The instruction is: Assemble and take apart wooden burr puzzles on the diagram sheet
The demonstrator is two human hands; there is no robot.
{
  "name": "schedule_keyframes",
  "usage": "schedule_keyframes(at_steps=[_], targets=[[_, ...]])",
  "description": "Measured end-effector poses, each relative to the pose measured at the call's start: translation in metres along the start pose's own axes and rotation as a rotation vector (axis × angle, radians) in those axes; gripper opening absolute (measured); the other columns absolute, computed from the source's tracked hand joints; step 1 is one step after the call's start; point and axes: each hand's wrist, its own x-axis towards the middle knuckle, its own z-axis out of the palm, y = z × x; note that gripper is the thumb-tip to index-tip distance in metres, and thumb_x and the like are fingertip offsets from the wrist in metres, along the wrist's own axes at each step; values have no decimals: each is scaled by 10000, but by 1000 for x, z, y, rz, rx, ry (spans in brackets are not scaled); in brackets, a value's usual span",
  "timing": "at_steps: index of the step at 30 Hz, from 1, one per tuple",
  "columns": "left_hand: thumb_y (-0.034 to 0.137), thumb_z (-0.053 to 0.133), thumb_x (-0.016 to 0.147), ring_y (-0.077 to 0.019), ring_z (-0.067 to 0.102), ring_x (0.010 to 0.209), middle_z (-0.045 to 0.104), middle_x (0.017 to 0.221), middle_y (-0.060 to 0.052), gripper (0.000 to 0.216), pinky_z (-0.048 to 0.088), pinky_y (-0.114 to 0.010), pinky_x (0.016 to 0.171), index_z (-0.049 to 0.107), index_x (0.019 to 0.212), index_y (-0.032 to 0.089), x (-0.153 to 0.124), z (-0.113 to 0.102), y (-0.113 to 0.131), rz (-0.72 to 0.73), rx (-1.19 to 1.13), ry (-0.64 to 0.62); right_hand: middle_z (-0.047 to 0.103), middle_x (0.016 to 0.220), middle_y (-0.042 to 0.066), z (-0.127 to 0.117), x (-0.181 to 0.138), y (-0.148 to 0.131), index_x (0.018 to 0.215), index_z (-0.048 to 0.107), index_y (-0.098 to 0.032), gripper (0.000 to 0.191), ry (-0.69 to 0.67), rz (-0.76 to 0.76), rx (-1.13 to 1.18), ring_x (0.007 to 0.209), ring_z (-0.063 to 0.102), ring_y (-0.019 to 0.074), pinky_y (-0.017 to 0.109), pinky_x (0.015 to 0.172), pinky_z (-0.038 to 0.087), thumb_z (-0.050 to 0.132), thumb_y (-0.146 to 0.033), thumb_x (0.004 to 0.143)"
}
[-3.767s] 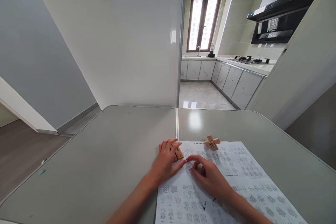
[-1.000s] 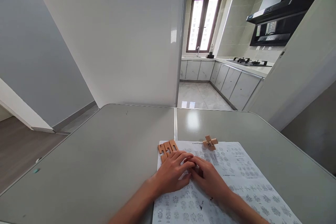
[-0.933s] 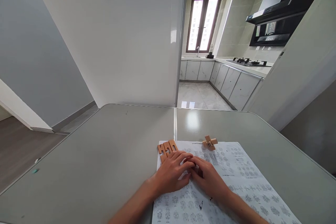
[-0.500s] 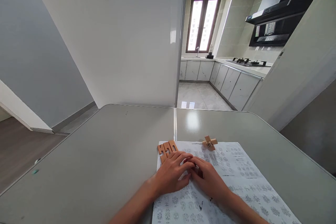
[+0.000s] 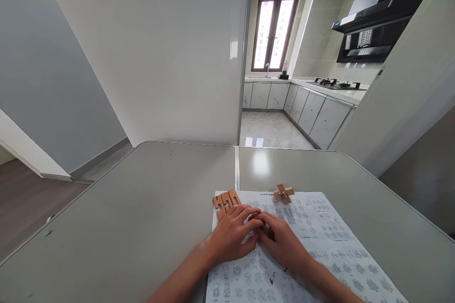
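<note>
My left hand [image 5: 232, 236] and my right hand [image 5: 280, 241] rest on a printed sheet of diagrams [image 5: 320, 241], fingertips meeting at the middle. The fingers are curled together around a spot I cannot see into. Just beyond my left hand lie several notched wooden puzzle pieces [image 5: 225, 200], side by side at the sheet's far left corner. An assembled wooden cross-shaped puzzle [image 5: 283, 193] stands at the sheet's far edge, apart from both hands.
The grey table [image 5: 142, 208] has a seam down its middle and rounded far corners. A small green speck [image 5: 46, 233] lies near its left edge. Behind stand a white wall and an open kitchen doorway with cabinets and a hob.
Since 3.8 s ago both hands drew back towards me and came together, uncovering the wooden pieces. Over the last second the hands have stayed still.
</note>
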Motion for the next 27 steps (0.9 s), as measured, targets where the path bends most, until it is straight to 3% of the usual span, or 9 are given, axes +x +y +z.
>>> schedule_keyframes(at_steps=[5, 8, 12, 16, 20, 27], targets=[[152, 614, 889, -255, 588, 1252, 634, 1358, -83, 302, 478, -422, 1077, 601, 1178, 239, 0, -1, 1, -16, 7, -1, 724, 956, 51, 2, -1, 3, 998, 665, -220, 163, 30, 10, 21, 756, 641, 202, 325, 668, 515, 508, -244, 959], [162, 617, 891, -261, 592, 1260, 619, 1381, -91, 390, 490, -431, 1072, 574, 1268, 251, 0, -3, 2, -44, 3, 6, 727, 936, 58, 4, -1, 6, 1094, 647, -213, 202, 78, 57, 57, 672, 630, 187, 317, 609, 513, 514, -296, 967], [174, 625, 897, -265, 564, 1314, 562, 1475, -92, 539, 480, -442, 1092, 476, 1407, 264, 0, -4, 3, -93, -19, -18, 738, 1035, 100, 2, 0, 8, 1269, 523, -208, 325, 202, 132, 107, 718, 675, 208, 340, 633, 547, 503, -375, 992], [177, 615, 903, -273, 571, 1310, 563, 1477, -97, 521, 481, -450, 1084, 474, 1397, 258, -1, -4, 3, -104, -7, -31, 742, 1082, 118, -5, 1, 9, 1398, 378, -211, 491, 322, 211, 165, 692, 699, 216, 381, 670, 582, 515, -449, 991], [169, 629, 883, -274, 589, 1280, 578, 1456, -98, 500, 482, -445, 1076, 498, 1359, 252, -2, -2, 3, -107, 1, -18, 741, 1108, 122, -9, 2, 9, 1409, 351, -214, 570, 373, 273, 221, 649, 705, 208, 387, 673, 595, 541, -526, 972], [158, 624, 880, -273, 582, 1280, 577, 1455, -93, 502, 476, -454, 1079, 499, 1358, 251, -2, -1, 2, -110, -5, -31, 724, 1114, 108, -13, 5, 16, 1425, 337, -250, 625, 405, 347, 356, 628, 716, 215, 309, 493, 532, 594, -538, 932]])
